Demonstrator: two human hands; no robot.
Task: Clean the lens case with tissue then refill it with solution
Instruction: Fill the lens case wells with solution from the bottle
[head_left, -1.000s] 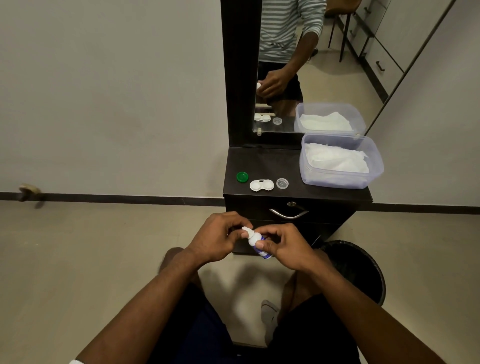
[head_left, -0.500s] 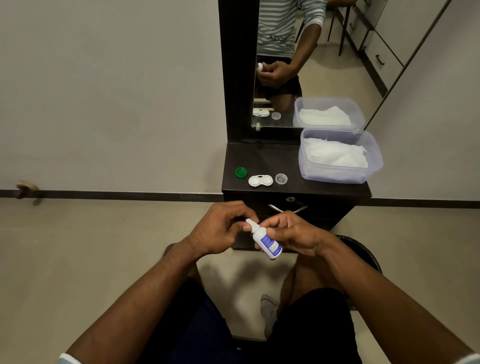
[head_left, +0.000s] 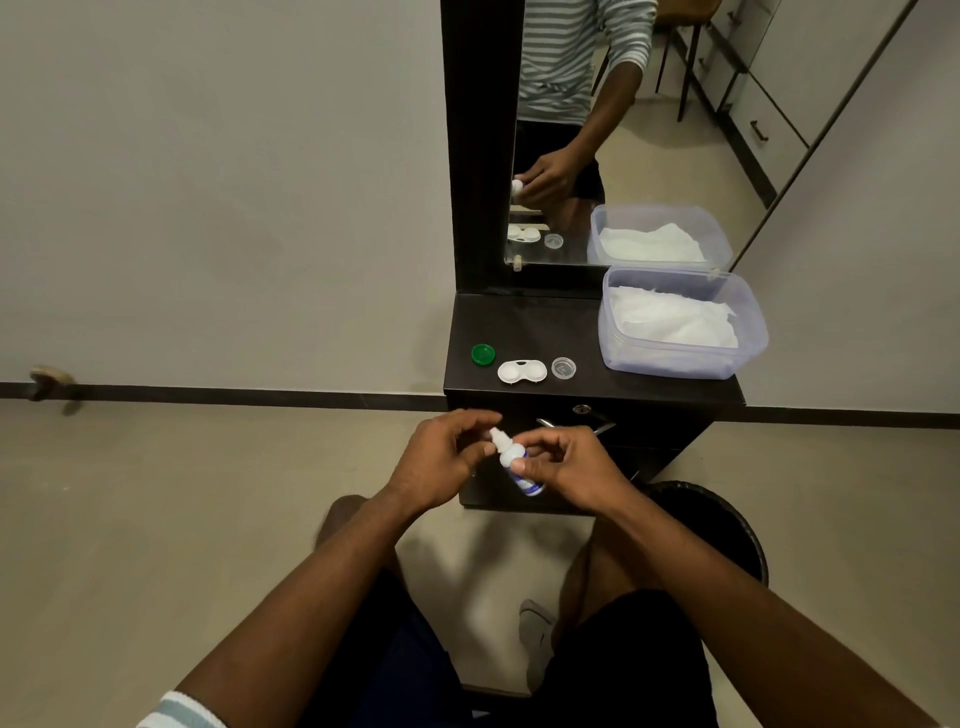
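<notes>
A small white solution bottle (head_left: 508, 456) with a blue label is held tilted in front of the cabinet, nozzle pointing up and left. My right hand (head_left: 571, 467) grips its body. My left hand (head_left: 436, 462) has curled, blurred fingers at the nozzle, thumb against the neck. The white lens case (head_left: 521, 372) lies open on the dark cabinet top (head_left: 519, 327), with a green cap (head_left: 483, 354) to its left and a clear cap (head_left: 563, 368) to its right. White tissues (head_left: 675, 322) fill a clear plastic tub (head_left: 675, 366) at the right.
A mirror (head_left: 649, 130) stands behind the cabinet top and reflects the hands and tub. A black bin (head_left: 727, 525) sits on the floor under my right forearm. The cabinet drawer has a metal handle (head_left: 605, 428) just behind the hands.
Both hands rose slightly toward the cabinet, then settled back. The bottle swung more upright, and my left fingers loosened around its nozzle.
</notes>
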